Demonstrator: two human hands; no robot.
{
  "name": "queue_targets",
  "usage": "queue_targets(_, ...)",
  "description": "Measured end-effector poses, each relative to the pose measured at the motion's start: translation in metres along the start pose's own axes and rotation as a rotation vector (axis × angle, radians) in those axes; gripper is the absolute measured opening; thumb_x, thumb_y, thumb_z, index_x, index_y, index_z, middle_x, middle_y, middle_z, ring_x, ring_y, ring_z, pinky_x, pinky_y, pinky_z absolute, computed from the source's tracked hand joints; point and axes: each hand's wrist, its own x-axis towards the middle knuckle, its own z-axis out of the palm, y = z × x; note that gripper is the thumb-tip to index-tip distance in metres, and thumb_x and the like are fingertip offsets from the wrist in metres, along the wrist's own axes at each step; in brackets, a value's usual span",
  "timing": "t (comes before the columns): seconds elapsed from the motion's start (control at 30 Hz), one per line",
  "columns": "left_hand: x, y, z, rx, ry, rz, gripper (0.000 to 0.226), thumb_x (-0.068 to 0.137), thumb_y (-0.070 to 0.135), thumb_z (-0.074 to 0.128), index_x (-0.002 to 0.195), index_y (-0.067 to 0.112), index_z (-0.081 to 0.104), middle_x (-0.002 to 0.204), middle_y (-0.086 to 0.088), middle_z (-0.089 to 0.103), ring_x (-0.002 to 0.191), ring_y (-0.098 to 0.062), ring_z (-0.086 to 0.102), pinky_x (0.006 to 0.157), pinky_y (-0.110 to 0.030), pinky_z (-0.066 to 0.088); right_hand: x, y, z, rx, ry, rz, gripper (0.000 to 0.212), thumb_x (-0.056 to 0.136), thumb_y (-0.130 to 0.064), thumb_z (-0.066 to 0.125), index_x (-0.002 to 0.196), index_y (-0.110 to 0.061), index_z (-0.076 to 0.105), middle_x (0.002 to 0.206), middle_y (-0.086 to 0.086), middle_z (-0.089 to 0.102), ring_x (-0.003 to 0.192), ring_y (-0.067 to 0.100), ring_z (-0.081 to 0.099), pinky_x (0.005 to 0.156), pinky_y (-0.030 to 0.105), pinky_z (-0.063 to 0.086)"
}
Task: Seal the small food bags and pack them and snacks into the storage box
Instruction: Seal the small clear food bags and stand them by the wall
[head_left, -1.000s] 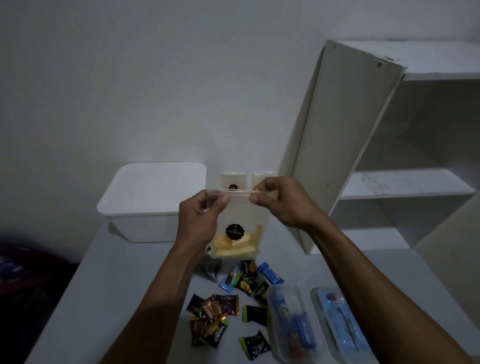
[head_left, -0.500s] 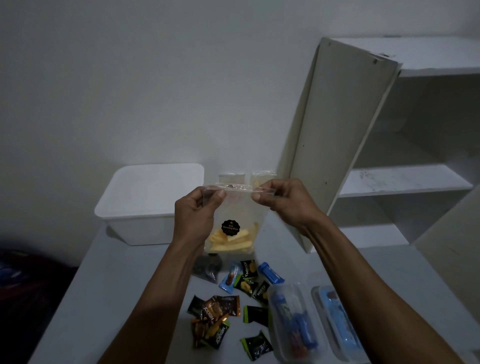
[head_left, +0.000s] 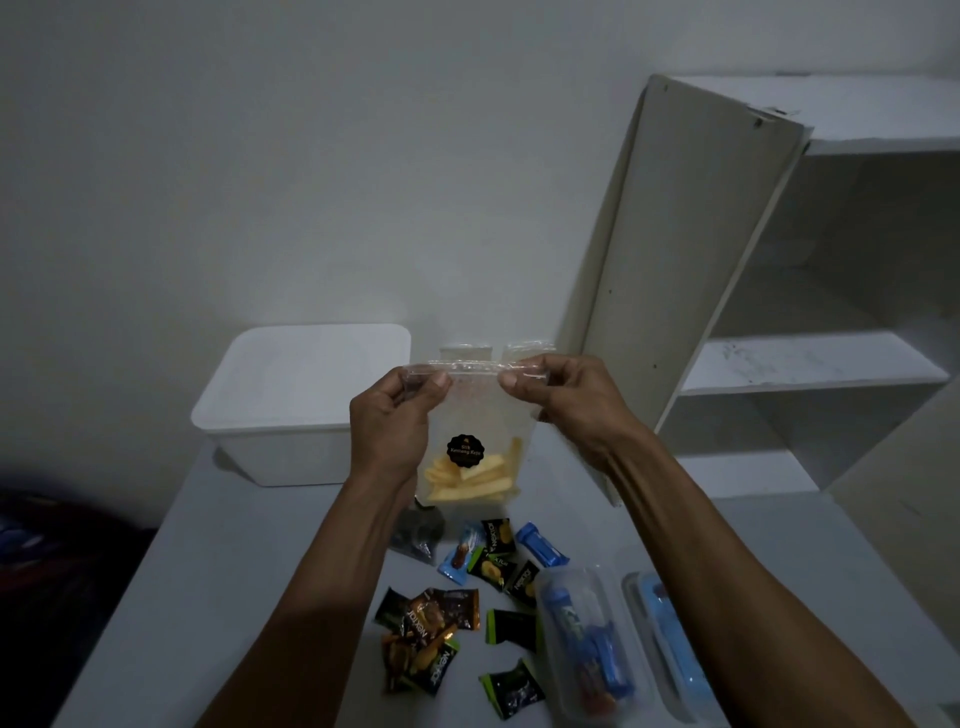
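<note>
Nearest on the desk (head_left: 218, 597), two clear lidded containers (head_left: 587, 644) of blue packets lie right of scattered snack packets (head_left: 457, 618), in front of and below the raised food bag (head_left: 475, 441). The left hand (head_left: 387, 428) and right hand (head_left: 566, 410) each pinch an end of the bag's top strip, holding the yellow sticks inside, under a black round label, above the desk and hiding part of two more clear bags (head_left: 493, 351) behind. Beyond and left of the bag sits the white storage box (head_left: 301, 410), lid on; to the bag's right a cabinet door (head_left: 675, 270) stands open before white shelves (head_left: 810, 364).
</note>
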Motion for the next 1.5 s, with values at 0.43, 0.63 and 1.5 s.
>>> queue_targets(0.43,-0.003,-0.001,-0.004,-0.018,0.050,-0.076,0.006,0.085,0.018,0.073,0.081,0.022,0.072,0.081,0.007,0.074,0.075,-0.005,0.064,0.073,-0.032,0.049,-0.005,0.000,-0.015,-0.039,0.031,-0.037,0.017,0.079,-0.015,0.080,0.083,0.000,0.073,0.077,-0.007,0.076,0.077,0.001,0.070,0.086,0.026,0.050)
queue_targets(0.63,-0.002,0.000,-0.006,-0.046,0.095,-0.044,0.007,0.085,0.012,0.072,0.080,0.018,0.072,0.080,0.002,0.074,0.076,-0.004,0.068,0.078,-0.031,0.050,-0.006,0.002,-0.020,-0.075,0.014,-0.037,0.014,0.080,-0.021,0.078,0.086,-0.008,0.077,0.087,-0.004,0.077,0.086,0.003,0.070,0.088,0.030,0.050)
queue_targets(1.5,-0.005,-0.006,0.005,0.191,-0.081,0.169,0.016,0.090,0.008,0.067,0.080,0.019,0.071,0.074,0.007,0.072,0.078,-0.008,0.067,0.079,-0.022,0.054,-0.003,-0.015,0.003,-0.666,-0.097,-0.289,0.014,0.091,-0.035,0.068,0.086,-0.022,0.072,0.084,-0.013,0.067,0.088,0.003,0.061,0.071,0.025,0.044)
